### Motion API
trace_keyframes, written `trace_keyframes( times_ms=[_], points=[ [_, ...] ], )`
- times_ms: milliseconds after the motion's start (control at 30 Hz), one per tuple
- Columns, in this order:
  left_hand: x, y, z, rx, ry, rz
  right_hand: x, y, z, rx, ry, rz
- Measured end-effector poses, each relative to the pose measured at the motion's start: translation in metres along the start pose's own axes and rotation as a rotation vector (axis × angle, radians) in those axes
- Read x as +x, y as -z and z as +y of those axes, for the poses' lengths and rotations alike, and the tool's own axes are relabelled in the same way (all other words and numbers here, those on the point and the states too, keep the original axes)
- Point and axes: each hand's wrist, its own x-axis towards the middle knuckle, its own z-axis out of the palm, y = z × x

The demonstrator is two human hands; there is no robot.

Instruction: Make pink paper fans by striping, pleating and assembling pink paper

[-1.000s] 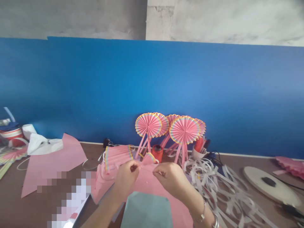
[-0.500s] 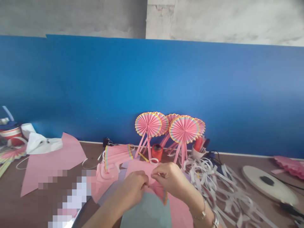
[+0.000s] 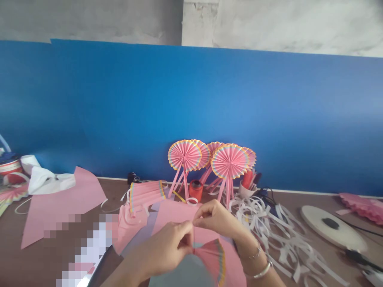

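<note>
Near the bottom middle, my left hand (image 3: 170, 245) is closed on a pleated pink paper fan (image 3: 214, 257) at its gathered middle. Its right half spreads out, with a yellow and grey-blue striped edge; the left half is hidden behind the hand. Just above and to the right, my right hand (image 3: 214, 217) has thumb and fingers pinched together, and whatever lies between the fingertips is too small to make out. Pink paper sheets (image 3: 170, 213) lie under both hands. A grey-green rounded piece (image 3: 182, 273) shows below the fan.
Finished round pink fans (image 3: 184, 155) stand against the blue panel (image 3: 149, 99). In front of them is a red container (image 3: 196, 191). Tangled white strips (image 3: 281, 239) cover the right side, beside a cream oval disc (image 3: 332, 229). Another pleated pink paper (image 3: 146, 193) lies left of centre.
The pleated fan has turned and come into fuller view at the lower right, its striped edge spread wider. My right hand has lifted slightly. The view has shifted a little.
</note>
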Motion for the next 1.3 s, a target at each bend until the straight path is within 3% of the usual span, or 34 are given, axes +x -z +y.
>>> trace_keyframes(
  times_ms=[133, 367, 467, 633, 767, 900, 1100, 1300],
  points=[
    [0.002, 0.003, 0.000, -0.181, -0.025, -0.018, 0.005, 0.005, 0.009, 0.192, -0.031, -0.086],
    [0.019, 0.007, -0.015, -0.549, -0.060, 0.336, 0.009, 0.006, 0.011, 0.371, -0.017, -0.047],
    [0.028, 0.005, -0.022, -0.639, 0.026, 0.500, 0.010, -0.002, 0.008, 0.253, -0.046, 0.008],
    [0.041, 0.002, -0.040, -0.575, 0.097, 0.700, 0.005, -0.020, -0.003, -0.191, -0.004, 0.137],
    [0.041, 0.001, -0.044, -0.387, 0.092, 0.714, 0.000, -0.031, -0.013, -0.535, 0.151, 0.222],
    [0.038, -0.002, -0.044, -0.191, 0.098, 0.710, -0.002, -0.038, -0.019, -0.737, 0.149, 0.224],
    [0.033, -0.010, -0.045, 0.061, 0.059, 0.581, -0.003, -0.040, -0.021, -0.795, 0.154, 0.226],
    [0.026, -0.016, -0.039, 0.221, -0.106, 0.428, -0.003, -0.035, -0.019, -0.753, 0.193, 0.211]
  ],
)
